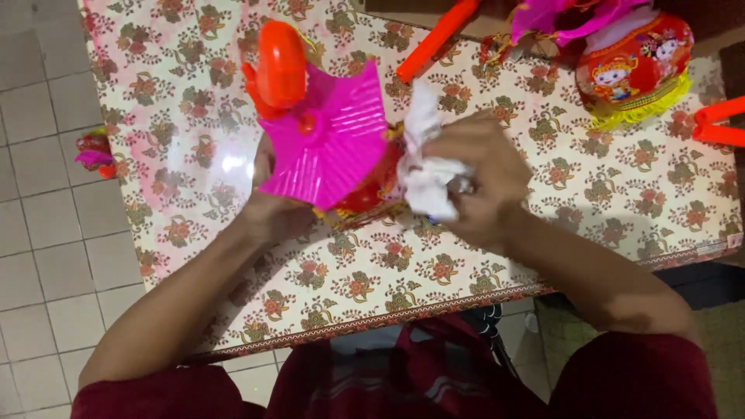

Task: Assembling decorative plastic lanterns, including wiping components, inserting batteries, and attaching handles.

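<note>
Holding a toy lantern (365,182) above the middle of the floral tablecloth (178,116), the person's left hand (268,206) grips it from underneath at 9 o'clock, fingers closed on the body behind the pink ribbed plastic roof (330,143). At 3 o'clock the right hand (477,182) is clenched around white crumpled tissue (427,174) pressed against the lantern's open end. I judge the lantern light, thin-walled and easily dented, best gripped by its rigid roof or orange handle (279,66). Whether anything sits inside cannot be seen. A second red lantern (632,66) lies at 1 o'clock.
</note>
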